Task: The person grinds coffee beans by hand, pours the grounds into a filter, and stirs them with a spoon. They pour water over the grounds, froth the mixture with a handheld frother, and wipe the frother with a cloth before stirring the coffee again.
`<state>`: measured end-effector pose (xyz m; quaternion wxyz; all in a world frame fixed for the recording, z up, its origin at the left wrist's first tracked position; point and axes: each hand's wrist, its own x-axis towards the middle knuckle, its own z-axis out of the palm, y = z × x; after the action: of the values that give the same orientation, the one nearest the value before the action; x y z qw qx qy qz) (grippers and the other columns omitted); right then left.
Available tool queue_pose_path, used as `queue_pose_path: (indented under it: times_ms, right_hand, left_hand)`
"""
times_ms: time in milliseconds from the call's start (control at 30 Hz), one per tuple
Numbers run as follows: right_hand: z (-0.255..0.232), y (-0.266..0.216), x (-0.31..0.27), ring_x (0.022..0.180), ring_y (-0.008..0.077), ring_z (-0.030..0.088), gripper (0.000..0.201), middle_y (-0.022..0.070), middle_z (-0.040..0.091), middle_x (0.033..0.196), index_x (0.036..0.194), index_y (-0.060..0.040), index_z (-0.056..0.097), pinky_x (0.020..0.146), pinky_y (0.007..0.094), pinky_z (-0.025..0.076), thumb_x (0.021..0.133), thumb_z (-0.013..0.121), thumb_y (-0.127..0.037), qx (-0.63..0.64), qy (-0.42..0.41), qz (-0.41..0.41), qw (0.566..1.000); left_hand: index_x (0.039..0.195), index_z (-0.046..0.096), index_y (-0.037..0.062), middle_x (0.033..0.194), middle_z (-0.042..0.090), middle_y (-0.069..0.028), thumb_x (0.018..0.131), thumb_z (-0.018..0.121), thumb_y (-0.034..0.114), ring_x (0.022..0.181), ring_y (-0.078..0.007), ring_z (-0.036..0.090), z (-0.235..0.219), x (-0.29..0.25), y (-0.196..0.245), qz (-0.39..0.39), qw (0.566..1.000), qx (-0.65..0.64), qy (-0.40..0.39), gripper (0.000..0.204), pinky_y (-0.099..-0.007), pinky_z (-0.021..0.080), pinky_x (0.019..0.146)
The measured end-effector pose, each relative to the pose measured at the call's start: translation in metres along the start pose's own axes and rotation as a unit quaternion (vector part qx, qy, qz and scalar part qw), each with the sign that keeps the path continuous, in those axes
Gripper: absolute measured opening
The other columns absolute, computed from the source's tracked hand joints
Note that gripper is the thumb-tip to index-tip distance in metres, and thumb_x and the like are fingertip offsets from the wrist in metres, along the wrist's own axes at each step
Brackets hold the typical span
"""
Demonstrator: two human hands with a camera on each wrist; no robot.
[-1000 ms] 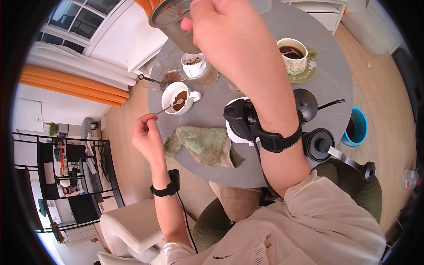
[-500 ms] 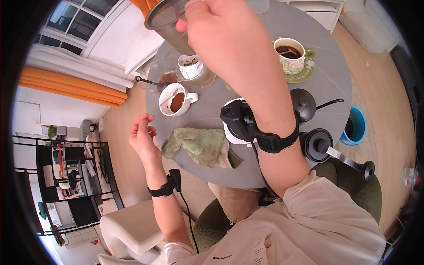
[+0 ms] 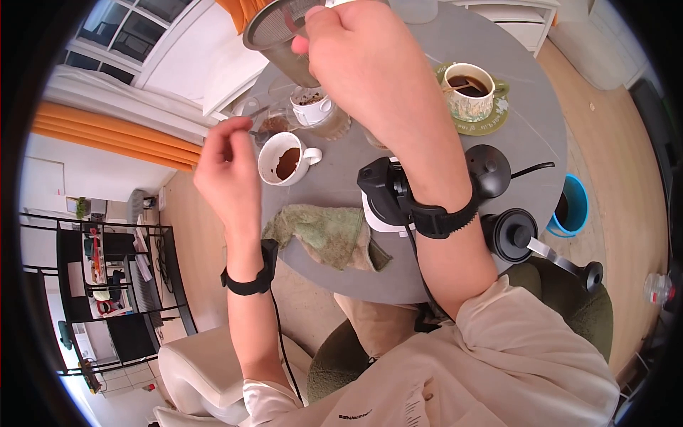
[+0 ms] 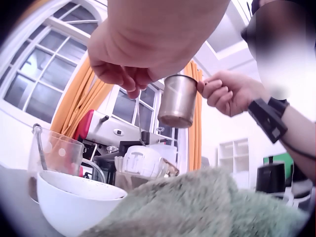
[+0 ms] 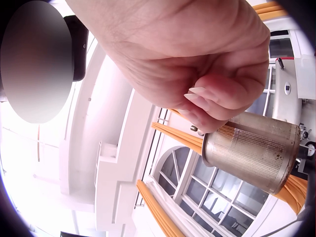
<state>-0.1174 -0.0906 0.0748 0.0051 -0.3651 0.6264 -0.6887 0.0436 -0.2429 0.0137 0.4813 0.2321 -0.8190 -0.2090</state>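
My left hand (image 3: 229,167) is raised over the table's left edge, its fingertips pinching the thin handle of a metal spoon (image 4: 139,118). Below and to the right stands a white cup (image 3: 302,168) with brown powder inside. Higher up, my right hand (image 3: 363,60) grips a metal mesh filter basket (image 5: 252,153) by its rim side, fingers curled; the basket hangs tilted in the air. Under it in the head view is a small white cup (image 3: 321,112) with dark bits in it, set on a clear glass vessel (image 3: 338,129).
A green cloth (image 3: 327,231) lies at the near edge. To the right are a mug (image 3: 477,108) of dark drink on a green saucer (image 3: 491,126), a dark round-lidded pot (image 3: 491,171) and a black crank grinder (image 3: 514,238). A blue bucket (image 3: 580,206) is on the floor.
The spoon leaned in the white cup half a second ago, with my left hand off it; now that hand holds it, up and away from the cup. The filter basket has barely shifted.
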Motion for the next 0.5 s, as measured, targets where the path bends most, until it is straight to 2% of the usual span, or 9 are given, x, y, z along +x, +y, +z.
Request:
queue_pose_path:
  times_ms: [33,100,200,333,367,467,500]
  right_hand:
    - [-0.001,-0.001,0.000,0.059,0.0485,0.060,0.039,0.0300,0.056,0.058,0.065,0.0108,0.059,0.064,0.0545,0.049,0.095,0.053,-0.013,-0.001,-0.004,0.000,1.000]
    - [-0.004,-0.001,0.001,0.059,0.0487,0.059,0.038,0.0300,0.056,0.059,0.066,0.0112,0.059,0.064,0.0543,0.049,0.096,0.053,-0.013,-0.004,-0.013,0.003,1.000]
    - [-0.003,0.002,0.000,0.061,0.0494,0.060,0.038,0.0310,0.057,0.061,0.067,0.0116,0.059,0.065,0.0545,0.049,0.096,0.053,-0.012,-0.006,0.002,-0.020,1.000]
    - [-0.002,0.002,-0.001,0.063,0.0505,0.061,0.036,0.0321,0.058,0.063,0.068,0.0118,0.059,0.066,0.0553,0.050,0.095,0.053,-0.011,0.002,0.013,-0.016,1.000]
    - [-0.001,0.003,-0.001,0.063,0.0508,0.061,0.035,0.0323,0.058,0.063,0.068,0.0119,0.059,0.066,0.0554,0.050,0.095,0.053,-0.011,0.005,0.014,-0.018,1.000]
    - [-0.002,0.003,0.000,0.064,0.0510,0.061,0.035,0.0326,0.058,0.064,0.069,0.0120,0.060,0.067,0.0553,0.051,0.094,0.053,-0.011,0.001,0.008,-0.008,1.000]
    - [-0.002,0.003,0.000,0.064,0.0510,0.062,0.035,0.0327,0.059,0.064,0.069,0.0120,0.060,0.067,0.0552,0.051,0.094,0.053,-0.011,-0.003,0.005,-0.002,1.000]
  left_hand:
    - [0.103,0.077,0.0039,0.095,0.078,-0.0060,0.094,0.067,0.000,0.075,-0.0180,0.065,0.000,-0.004,0.005,0.092,0.991,0.092,-0.015,0.014,-0.0298,0.052,0.072]
    - [0.100,0.078,0.0089,0.091,0.076,-0.0044,0.086,0.069,-0.006,0.074,-0.0229,0.065,-0.003,-0.005,0.010,0.249,0.940,0.229,-0.033,0.023,-0.0348,0.053,0.071]
    - [0.104,0.078,0.0069,0.090,0.075,-0.0071,0.091,0.071,-0.004,0.076,-0.0190,0.068,-0.016,-0.004,0.016,0.286,0.931,0.228,0.019,0.019,-0.0322,0.055,0.070]
    - [0.101,0.078,0.0055,0.092,0.077,-0.0040,0.094,0.067,-0.002,0.073,-0.0124,0.065,-0.044,-0.007,0.009,0.142,0.961,0.233,0.040,0.015,-0.0274,0.053,0.069]
    - [0.100,0.078,0.0037,0.088,0.076,-0.0028,0.096,0.064,0.002,0.072,-0.0078,0.063,-0.047,-0.008,0.006,0.101,0.969,0.224,0.037,0.014,-0.0257,0.052,0.067]
    - [0.100,0.078,0.0024,0.083,0.075,-0.0027,0.097,0.064,0.006,0.069,-0.0061,0.061,-0.052,-0.017,-0.015,-0.025,0.980,0.196,-0.019,0.015,-0.0247,0.050,0.065]
    - [0.095,0.078,0.0030,0.078,0.073,-0.0060,0.096,0.064,0.007,0.065,-0.0091,0.065,-0.049,-0.021,-0.018,-0.035,0.980,0.196,-0.015,0.014,-0.0272,0.052,0.062]
